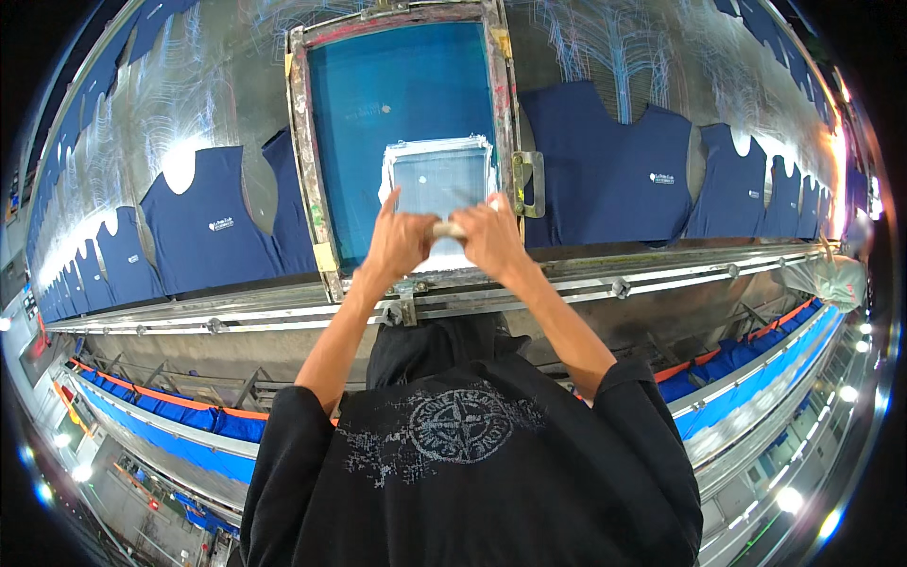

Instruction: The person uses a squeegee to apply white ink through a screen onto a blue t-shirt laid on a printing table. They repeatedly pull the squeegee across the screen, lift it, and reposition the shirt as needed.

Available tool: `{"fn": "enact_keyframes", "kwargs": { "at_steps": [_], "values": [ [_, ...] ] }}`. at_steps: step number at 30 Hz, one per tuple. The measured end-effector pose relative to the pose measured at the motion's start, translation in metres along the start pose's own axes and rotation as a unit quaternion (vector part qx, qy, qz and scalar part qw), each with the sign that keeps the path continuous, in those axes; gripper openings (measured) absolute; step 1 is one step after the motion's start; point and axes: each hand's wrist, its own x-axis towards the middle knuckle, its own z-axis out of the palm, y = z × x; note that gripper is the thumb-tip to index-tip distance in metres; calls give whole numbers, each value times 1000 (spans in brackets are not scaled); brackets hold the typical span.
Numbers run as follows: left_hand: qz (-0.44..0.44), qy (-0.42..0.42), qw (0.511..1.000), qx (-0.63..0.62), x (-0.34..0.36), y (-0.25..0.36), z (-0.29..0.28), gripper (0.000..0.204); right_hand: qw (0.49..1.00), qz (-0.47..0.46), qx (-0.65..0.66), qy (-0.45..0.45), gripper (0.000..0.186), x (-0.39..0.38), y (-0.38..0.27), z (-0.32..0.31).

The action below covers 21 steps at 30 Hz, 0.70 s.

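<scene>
Both of my hands grip the pale handle of a squeegee (448,230) near the close end of a screen-printing frame. My left hand (402,244) is closed round its left part, and my right hand (487,236) is closed round its right part. The squeegee's blade is hidden under my hands. Beneath them lies the frame's teal mesh (402,94), with white ink (436,146) outlining a lighter rectangle. Paint-stained bars form the screen frame (304,161), and a metal bracket (534,184) is fixed to its right side.
Navy fabric pieces (605,161) with small white prints lie along the long, ink-streaked table (255,57) on both sides of the frame. A metal rail (557,295) with bolts runs along the near edge. Blue-covered troughs (217,420) edged in orange stand farther down.
</scene>
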Motion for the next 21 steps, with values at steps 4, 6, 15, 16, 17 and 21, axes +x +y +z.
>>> {"fn": "enact_keyframes", "kwargs": {
  "at_steps": [4,6,15,16,17,21],
  "values": [
    [9,32,998,46,31,-7,-25,30,998,-22,-48,44,9,34,9,-17],
    [53,90,992,64,70,-27,-53,23,997,-25,-47,51,8,77,11,-41],
    [17,24,1000,6,13,-7,-11,29,1000,-16,-6,0,3,20,4,-13],
    [24,53,998,19,32,-13,-24,28,999,-23,-17,21,3,36,6,-20],
    [32,82,996,31,53,-19,-37,26,998,-28,-30,41,3,63,14,-31],
    [52,73,996,26,75,-26,-51,18,998,-40,-31,41,3,85,24,-37]
  ]
}}
